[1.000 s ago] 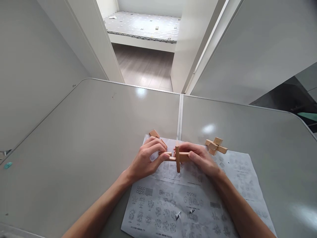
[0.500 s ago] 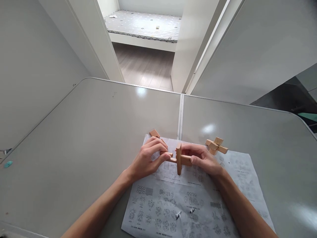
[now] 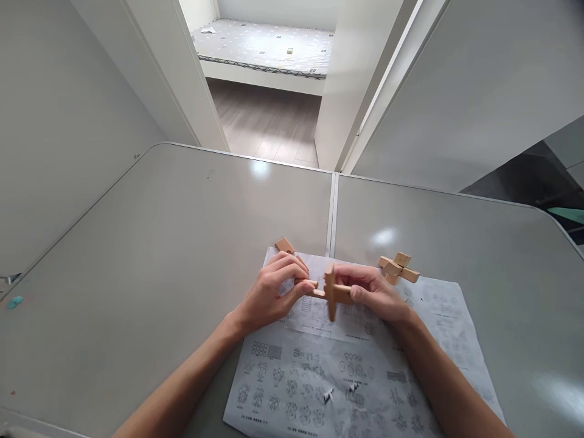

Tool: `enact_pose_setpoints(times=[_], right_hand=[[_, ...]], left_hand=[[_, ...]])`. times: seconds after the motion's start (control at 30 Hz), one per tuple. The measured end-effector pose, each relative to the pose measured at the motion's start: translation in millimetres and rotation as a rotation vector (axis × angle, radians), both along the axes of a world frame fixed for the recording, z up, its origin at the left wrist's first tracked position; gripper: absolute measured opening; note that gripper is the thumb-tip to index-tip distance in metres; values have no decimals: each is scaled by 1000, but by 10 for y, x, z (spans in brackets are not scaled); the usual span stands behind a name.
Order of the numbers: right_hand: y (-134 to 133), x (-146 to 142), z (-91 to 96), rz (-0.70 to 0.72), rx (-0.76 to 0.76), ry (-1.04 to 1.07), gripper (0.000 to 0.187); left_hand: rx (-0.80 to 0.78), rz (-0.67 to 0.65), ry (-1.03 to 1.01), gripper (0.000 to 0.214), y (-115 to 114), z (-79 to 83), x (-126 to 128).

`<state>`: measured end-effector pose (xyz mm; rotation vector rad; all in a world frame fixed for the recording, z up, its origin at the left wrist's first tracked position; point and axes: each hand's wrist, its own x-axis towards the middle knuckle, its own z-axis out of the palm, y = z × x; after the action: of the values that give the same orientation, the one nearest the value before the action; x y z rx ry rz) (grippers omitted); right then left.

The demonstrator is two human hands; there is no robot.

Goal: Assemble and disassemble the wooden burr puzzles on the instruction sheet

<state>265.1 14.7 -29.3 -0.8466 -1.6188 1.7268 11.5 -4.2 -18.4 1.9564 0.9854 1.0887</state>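
Observation:
Between my hands, above the printed sheet (image 3: 310,359), are joined wooden puzzle pieces. My left hand (image 3: 280,286) pinches a notched wooden puzzle piece (image 3: 312,283) at the left side. My right hand (image 3: 371,291) is closed on the right end of another wooden piece (image 3: 341,291). An upright wooden piece (image 3: 330,295) crosses between the two hands. Loose wooden pieces (image 3: 285,245) lie just beyond my left fingers, at the sheet's far edge. An assembled wooden cross-shaped puzzle (image 3: 398,267) rests past my right hand. My fingers hide part of the joint.
The grey table (image 3: 173,243) has a metal seam (image 3: 334,207) running away from me. Small torn bits (image 3: 328,395) sit on the sheet. Beyond the far edge, a doorway shows a bed (image 3: 264,45), with a white door (image 3: 356,79) at its right.
The upright wooden piece has tilted slightly, its lower end shifting a little to the right. My hands stay in nearly the same place, still gripping the pieces.

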Motion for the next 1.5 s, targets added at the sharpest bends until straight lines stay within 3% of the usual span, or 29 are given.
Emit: enact_pose_setpoints(times=[0.23,0.43,0.83,1.27,1.5], right_hand=[[-20,9,-82,-11,-79,68,44],[-23,-14,-42,-32,-84,59,48],[-35,-38,-57,114,-103,205,39],[-34,-21,-75,82,-102,138,43],[-35,-42,-87,30,-97,170,31]], left_hand=[[6,3,-1,22,-1,-2,6],[-6,14,-1,25,3,-17,-1],[-26,73,-56,26,13,-23,-3],[-41,43,-41,21,15,-30,-4],[-65,58,-28,21,8,-20,-9]])
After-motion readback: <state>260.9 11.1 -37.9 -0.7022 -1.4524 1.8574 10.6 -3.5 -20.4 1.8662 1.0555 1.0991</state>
